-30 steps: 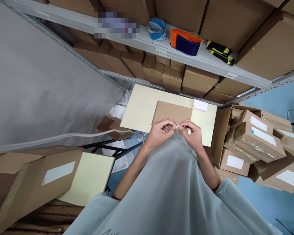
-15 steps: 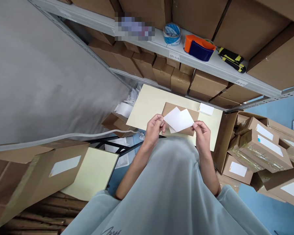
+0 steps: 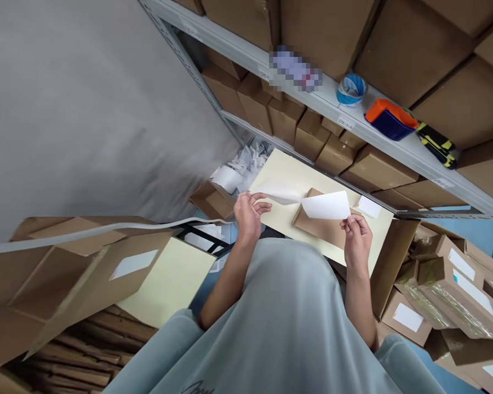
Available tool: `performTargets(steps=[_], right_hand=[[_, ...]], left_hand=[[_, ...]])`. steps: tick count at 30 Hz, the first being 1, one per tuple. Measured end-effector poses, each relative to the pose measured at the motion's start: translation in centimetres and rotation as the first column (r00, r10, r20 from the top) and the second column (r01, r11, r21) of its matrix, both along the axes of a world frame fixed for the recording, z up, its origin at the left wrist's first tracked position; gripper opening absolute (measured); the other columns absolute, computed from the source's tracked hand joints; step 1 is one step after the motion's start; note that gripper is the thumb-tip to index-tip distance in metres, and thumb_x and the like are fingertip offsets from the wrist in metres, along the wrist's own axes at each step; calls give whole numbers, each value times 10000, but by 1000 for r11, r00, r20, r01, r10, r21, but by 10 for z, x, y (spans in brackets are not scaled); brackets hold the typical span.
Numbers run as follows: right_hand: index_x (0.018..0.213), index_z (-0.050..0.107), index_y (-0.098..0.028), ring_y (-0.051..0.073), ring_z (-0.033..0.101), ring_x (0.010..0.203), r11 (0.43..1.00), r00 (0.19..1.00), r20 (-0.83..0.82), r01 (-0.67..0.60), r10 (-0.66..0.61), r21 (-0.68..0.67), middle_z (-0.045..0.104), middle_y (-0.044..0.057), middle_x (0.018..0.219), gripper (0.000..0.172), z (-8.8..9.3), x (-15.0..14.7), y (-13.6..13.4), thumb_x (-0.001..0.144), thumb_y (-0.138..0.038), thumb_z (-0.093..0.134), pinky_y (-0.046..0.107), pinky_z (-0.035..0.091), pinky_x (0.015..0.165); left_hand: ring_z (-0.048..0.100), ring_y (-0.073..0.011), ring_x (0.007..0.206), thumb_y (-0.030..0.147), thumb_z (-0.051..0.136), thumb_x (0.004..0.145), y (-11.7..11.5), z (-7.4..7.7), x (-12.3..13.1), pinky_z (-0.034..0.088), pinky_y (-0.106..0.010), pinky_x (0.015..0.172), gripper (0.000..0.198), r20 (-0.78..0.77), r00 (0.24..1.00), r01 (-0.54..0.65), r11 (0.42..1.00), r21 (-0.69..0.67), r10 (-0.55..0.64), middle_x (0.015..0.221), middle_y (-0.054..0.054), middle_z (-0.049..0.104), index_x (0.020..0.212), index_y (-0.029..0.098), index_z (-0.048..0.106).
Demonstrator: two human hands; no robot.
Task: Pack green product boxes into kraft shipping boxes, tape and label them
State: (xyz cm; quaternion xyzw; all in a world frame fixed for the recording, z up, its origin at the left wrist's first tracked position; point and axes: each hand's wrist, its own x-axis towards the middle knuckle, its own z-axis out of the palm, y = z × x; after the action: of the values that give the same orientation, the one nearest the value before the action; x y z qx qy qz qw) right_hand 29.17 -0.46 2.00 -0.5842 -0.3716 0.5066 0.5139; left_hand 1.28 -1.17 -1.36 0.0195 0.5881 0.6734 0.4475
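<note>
Packing stockroom | metal rack (image 3: 394, 153) | shelved cartons (image 3: 285, 117) | labelled boxes (image 3: 408, 317) | tape roll (image 3: 351, 90)

On my left I see a big, plain grey wall (image 3: 86, 109) with dark smudges. A long, pale grey metal shelf (image 3: 394, 152) stands in front of me, behind a flat, pale yellow counter (image 3: 287, 169). The blue floor (image 3: 476, 227) shows on my right.

blurred sheet (image 3: 280, 192) and white label (image 3: 326, 206) drawn apart
half a second ago they overlapped; now the left fingers (image 3: 263, 207) have the sheet farther left, the right fingers (image 3: 352, 224) the label.
</note>
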Motion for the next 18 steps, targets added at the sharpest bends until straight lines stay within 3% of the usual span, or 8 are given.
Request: performTargets(steps=[6, 12, 15, 18], right_hand=[[884, 709, -241, 169, 603, 771, 1000, 1000, -11, -20, 20, -20, 641, -14, 801, 317, 11, -73, 16, 869, -521, 857, 335, 488, 778], [901, 707, -242, 186, 611, 791, 994, 998, 21, -61, 64, -92, 655, -3, 803, 324, 19, -147, 5, 909, -546, 819, 348, 494, 806], [909, 716, -239, 190, 605, 802, 989, 998, 22, -49, 52, -138, 660, 2, 809, 314, 22, -168, -5, 920, -535, 821, 351, 491, 821], [904, 717, -239, 190, 590, 803, 985, 999, 38, -21, 28, -173, 651, -3, 797, 313, 25, -177, -16, 930, -532, 824, 351, 481, 834]], left_hand=[[761, -154, 630, 386, 605, 948, 23, -17, -96, 563, -222, 567, 190, -187, 980, -60, 998, 9, 60, 868, -1, 772, 997, 269, 463], [768, -136, 704, 310, 532, 995, 70, -28, -180, 566, -195, 579, 76, -433, 899, -70, 997, 19, 71, 948, -19, 765, 1019, 259, 481], [771, -132, 745, 286, 510, 1022, 97, -34, -215, 572, -190, 597, 50, -550, 834, -44, 999, -4, 34, 1019, -47, 788, 1056, 250, 502], [816, -189, 900, 341, 489, 1073, 122, -43, -245, 642, -264, 705, 212, -655, 755, 11, 999, -43, -36, 1191, -118, 807, 1252, 237, 538]])
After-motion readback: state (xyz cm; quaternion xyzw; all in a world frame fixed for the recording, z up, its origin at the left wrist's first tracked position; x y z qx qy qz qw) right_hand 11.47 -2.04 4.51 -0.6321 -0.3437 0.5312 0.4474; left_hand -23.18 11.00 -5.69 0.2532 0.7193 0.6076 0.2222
